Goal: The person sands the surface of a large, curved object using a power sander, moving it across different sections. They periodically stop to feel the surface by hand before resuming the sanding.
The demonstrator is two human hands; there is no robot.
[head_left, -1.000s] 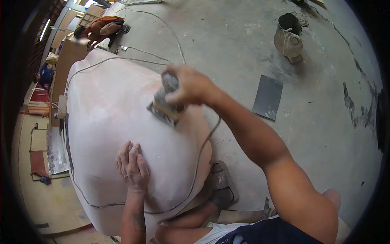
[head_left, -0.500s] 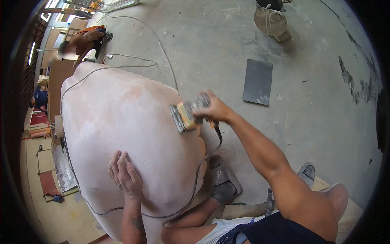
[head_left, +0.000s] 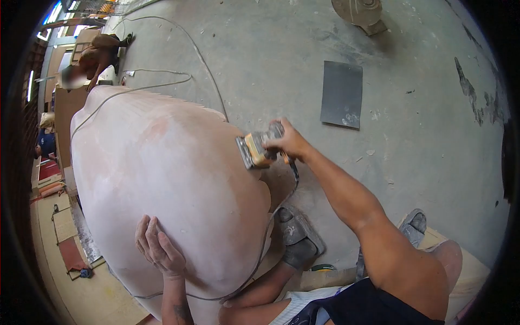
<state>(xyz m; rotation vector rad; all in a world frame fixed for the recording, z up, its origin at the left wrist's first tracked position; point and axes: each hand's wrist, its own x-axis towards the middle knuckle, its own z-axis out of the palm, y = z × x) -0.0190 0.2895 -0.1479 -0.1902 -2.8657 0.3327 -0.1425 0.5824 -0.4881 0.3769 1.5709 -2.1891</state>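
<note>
My right hand [head_left: 288,142] grips a yellow and grey electric sander [head_left: 253,150], its flat pad facing the right edge of a large, rounded, pinkish-white shell-like piece [head_left: 184,179]. From the sander a dark cord [head_left: 265,238] drops past the scalloped edge and loops around the near end of the piece. Lower down, my left hand [head_left: 160,248] rests on the smooth surface, palm down, with its fingers stretched out. Pale dust coats the fingers.
A dark rectangular sheet [head_left: 342,95] lies on the concrete floor, below a dusty round container [head_left: 358,12]. My shoe [head_left: 297,233] is beside the piece. Another person [head_left: 96,57] bends down beyond its far end. A grey cable [head_left: 201,57] snakes across the floor.
The whole view has shifted, so the piece sits further left. The sander has moved slightly right along the edge in my right hand. My left hand stays on the surface.
</note>
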